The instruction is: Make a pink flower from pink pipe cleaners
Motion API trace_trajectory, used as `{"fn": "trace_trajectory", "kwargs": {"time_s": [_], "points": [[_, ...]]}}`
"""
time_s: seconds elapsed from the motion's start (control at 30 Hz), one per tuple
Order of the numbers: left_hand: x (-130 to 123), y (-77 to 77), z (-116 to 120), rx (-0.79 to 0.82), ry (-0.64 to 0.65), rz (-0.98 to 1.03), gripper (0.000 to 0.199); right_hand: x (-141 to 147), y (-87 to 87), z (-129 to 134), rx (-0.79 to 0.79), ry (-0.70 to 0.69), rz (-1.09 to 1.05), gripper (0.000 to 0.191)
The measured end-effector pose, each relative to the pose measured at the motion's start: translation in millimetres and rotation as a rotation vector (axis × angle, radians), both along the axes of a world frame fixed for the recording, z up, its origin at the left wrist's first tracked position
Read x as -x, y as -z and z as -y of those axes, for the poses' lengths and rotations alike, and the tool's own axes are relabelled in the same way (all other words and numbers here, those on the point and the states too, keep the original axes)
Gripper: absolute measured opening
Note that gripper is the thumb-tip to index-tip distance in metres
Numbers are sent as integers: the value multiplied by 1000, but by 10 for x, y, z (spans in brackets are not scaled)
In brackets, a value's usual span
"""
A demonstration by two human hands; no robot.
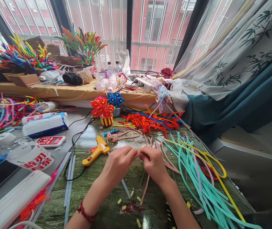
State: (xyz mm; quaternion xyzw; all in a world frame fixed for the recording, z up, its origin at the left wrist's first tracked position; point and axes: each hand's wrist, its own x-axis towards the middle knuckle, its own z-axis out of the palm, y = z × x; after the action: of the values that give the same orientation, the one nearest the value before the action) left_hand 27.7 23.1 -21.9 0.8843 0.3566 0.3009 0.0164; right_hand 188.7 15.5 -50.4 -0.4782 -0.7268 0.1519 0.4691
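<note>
We are bringing our left grip [123, 159] and right grip [152, 160] together above the middle of the green counter [83, 197], the fingertips nearly touching. Both are closing in a narrow pinch on the top of a pink fuzzy stem [146, 187], whose pinched part is mostly hiding behind our fingers; its lower length is running down toward the near edge, its end lying near a dark red scrap [131, 208] and small pale yellow bits [138, 223]. A yellow glue gun [97, 152] is lying to the left of our left grip, pointing toward the far edge, and long clear glue sticks [69, 187] are lying nearer the left edge. Pink fuzzy flowers [113, 136] are resting beyond our hands, with a striped pot [106, 121] of red flowers [102, 107] standing farther off beside blue flowers [115, 99], close to the far edge. Orange-red fuzzy pieces [145, 122] are heaping up toward the far right corner. Teal stems [198, 171] are spreading along the right edge, a yellow stem [230, 196] lying across them. We are wearing a dark red bracelet [86, 213] on our left wrist
</note>
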Motion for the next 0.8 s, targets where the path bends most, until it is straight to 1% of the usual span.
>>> {"fn": "trace_trajectory", "kwargs": {"time_s": [0.1,0.23,0.3,0.37,0.47,0.57,0.7,0.8], "points": [[6,-5,11,-118,45,-55,27,-9,-31,-2,76,-29,-77,23],[1,-24,29,-234,74,-74,25,-27,-49,-4,174,-82,-156,23],[-7,-31,39,-268,85,-85,24,-29,-50,-5,216,-101,-189,21],[-23,-35,52,-262,71,-70,23,-26,-54,-4,240,-109,-210,20],[-52,-31,79,-201,23,6,23,-15,-74,-2,220,-112,-221,20],[-75,-19,102,-108,-3,121,19,3,-101,4,148,-103,-226,20],[-92,-17,110,45,-30,337,12,51,-116,29,24,-55,-222,21],[-112,-33,101,206,-72,491,10,88,-99,57,-84,7,-186,24]]}}
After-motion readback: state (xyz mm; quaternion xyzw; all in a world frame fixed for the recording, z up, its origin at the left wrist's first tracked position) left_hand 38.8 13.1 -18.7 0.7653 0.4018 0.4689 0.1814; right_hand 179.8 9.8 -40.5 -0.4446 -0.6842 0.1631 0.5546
